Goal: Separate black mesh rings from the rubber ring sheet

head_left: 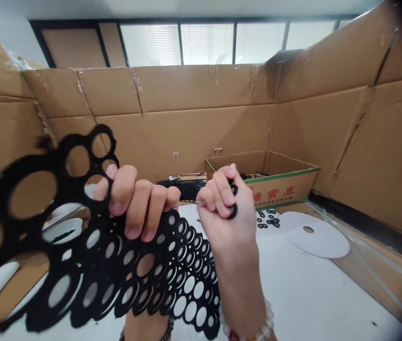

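Note:
A black sheet full of round holes (pixel 123 270) hangs across the front left, its near end bent up toward the camera. My left hand (pixel 140 201) grips the sheet's upper edge, fingers curled over it. To the right, my right hand (pixel 225 203) is closed in a fist. Small black ring-like pieces (pixel 234 208) poke out between its fingers and palm; how many are inside is hidden. Behind it, several small black linked-ring pieces (pixel 268 219) lie on the white tabletop (pixel 293 284).
An open cardboard box (pixel 282 189) with green edges and red lettering stands at the back right, black pieces inside. More black perforated material (pixel 183 189) lies behind my hands. A white disc (pixel 315 234) with a hole rests at right. Cardboard walls (pixel 187 94) surround the table.

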Tool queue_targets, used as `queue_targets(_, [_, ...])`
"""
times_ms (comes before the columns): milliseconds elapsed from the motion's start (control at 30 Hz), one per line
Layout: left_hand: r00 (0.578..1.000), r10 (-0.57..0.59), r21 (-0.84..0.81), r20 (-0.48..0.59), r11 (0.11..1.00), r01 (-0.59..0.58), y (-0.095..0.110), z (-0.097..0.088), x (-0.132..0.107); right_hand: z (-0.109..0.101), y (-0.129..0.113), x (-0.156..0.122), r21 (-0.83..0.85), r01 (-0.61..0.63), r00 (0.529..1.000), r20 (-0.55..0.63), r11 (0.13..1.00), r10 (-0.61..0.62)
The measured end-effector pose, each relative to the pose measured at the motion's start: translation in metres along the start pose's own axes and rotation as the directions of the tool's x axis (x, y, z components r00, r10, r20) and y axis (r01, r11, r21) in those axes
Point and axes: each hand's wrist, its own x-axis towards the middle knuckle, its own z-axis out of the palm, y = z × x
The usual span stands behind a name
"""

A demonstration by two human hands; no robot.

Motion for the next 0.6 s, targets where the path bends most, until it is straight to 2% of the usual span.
queue_targets(67, [0.998,-0.057,0.003,0.015,0.998,0.057,0.007,-0.010,0.000,-0.002,0.009,0.004,-0.002,-0.053,0.997,-0.058,0.999,0.052])
queue_targets(167, [0.996,0.002,0.070,-0.086,0.998,0.004,0.015,-0.021,0.000,-0.017,0.020,0.026,-0.058,-0.158,0.973,-0.176,0.986,0.146])
queue_targets(233, [0.986,0.067,0.130,-0.153,0.990,-0.047,0.018,-0.024,0.000,-0.036,0.027,0.050,-0.086,-0.216,0.948,-0.257,0.973,0.188])
queue_targets(300, [0.974,0.113,0.186,-0.196,0.980,-0.077,0.021,-0.022,0.001,-0.061,0.035,0.076,-0.109,-0.283,0.902,-0.367,0.953,0.226])
queue_targets(400, [0.966,0.163,0.236,-0.201,0.965,-0.114,0.023,-0.018,0.003,-0.101,0.051,0.108,-0.144,-0.361,0.831,-0.498,0.921,0.248])
queue_targets(467, [0.960,0.201,0.251,-0.194,0.956,-0.150,0.024,-0.014,0.002,-0.122,0.062,0.120,-0.167,-0.400,0.799,-0.546,0.901,0.254])
queue_targets(533, [0.953,0.220,0.265,-0.210,0.951,-0.161,0.024,-0.011,-0.003,-0.138,0.070,0.127,-0.191,-0.423,0.784,-0.567,0.886,0.252])
queue_targets(600, [0.961,0.169,0.313,-0.219,0.945,-0.095,0.024,-0.011,-0.010,-0.149,0.077,0.132,-0.225,-0.414,0.793,-0.565,0.882,0.229])
